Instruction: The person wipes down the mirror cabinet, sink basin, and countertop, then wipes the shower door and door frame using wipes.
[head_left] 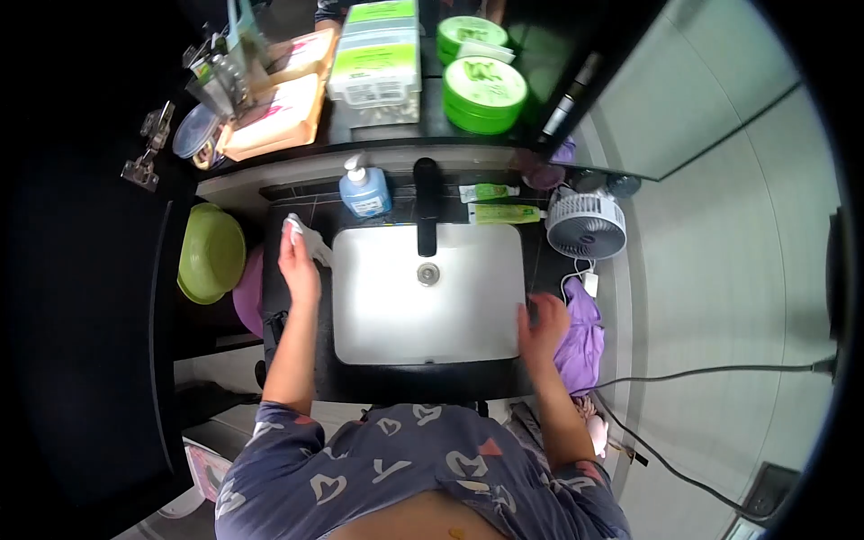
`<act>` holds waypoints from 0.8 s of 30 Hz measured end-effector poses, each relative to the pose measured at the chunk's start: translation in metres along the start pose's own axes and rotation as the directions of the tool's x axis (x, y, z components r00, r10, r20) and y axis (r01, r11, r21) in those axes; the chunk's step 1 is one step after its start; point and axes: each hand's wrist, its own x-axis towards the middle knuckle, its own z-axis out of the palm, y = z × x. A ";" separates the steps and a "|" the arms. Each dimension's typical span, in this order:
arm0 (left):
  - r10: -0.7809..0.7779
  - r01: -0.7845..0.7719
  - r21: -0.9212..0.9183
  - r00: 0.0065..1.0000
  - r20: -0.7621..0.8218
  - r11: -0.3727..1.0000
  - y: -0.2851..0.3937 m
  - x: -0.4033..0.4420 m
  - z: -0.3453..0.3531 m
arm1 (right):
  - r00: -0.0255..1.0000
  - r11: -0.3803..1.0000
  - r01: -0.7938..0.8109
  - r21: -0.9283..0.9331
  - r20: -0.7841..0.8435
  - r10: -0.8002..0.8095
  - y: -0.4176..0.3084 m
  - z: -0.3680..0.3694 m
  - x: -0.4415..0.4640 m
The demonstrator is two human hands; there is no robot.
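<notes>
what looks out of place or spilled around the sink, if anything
Nothing looks plainly spilled or broken. The purple fabric at the right side of the counter looks untidy, crumpled rather than folded, and a black cord trails loosely near it.

My two hands (300,270); one white cloth (315,243); one sink (423,319); toward the back edge of the surface (409,382), one faucet (427,202), one pump bottle (364,193), two tubes (504,214) and one fan (587,225).

White cloth (314,243) — crumpled, beside sink (387,310)
</notes>
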 end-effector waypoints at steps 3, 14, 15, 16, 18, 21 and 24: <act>0.225 -0.264 0.424 0.964 0.139 0.866 -0.015 0.049 -0.035 | 0.974 0.887 0.174 0.427 0.058 -0.218 -0.122 0.029 0.055; 0.026 -0.201 0.603 0.958 0.285 0.772 -0.090 0.101 -0.027 | 0.979 0.920 -0.185 0.344 0.148 0.141 -0.251 0.242 0.155; 0.105 -0.269 0.670 0.956 0.275 0.692 -0.092 0.106 -0.023 | 0.972 0.896 -0.225 0.383 0.158 0.176 -0.253 0.245 0.155; 0.098 -0.271 0.669 0.954 0.285 0.692 -0.096 0.107 -0.017 | 0.969 0.895 -0.235 0.378 0.159 0.187 -0.251 0.247 0.152; 0.294 -0.391 0.814 0.913 0.284 0.429 -0.096 0.101 0.004 | 0.987 0.912 -0.131 0.388 0.142 0.081 -0.242 0.243 0.142; 0.163 -0.353 0.917 0.931 0.325 0.188 -0.118 0.086 0.022 | 0.991 0.907 0.055 0.417 0.086 -0.100 -0.218 0.211 0.085; 0.078 -0.297 0.950 0.954 0.290 0.093 -0.120 0.076 0.042 | 0.967 0.906 0.003 0.423 0.229 -0.110 -0.182 0.169 0.018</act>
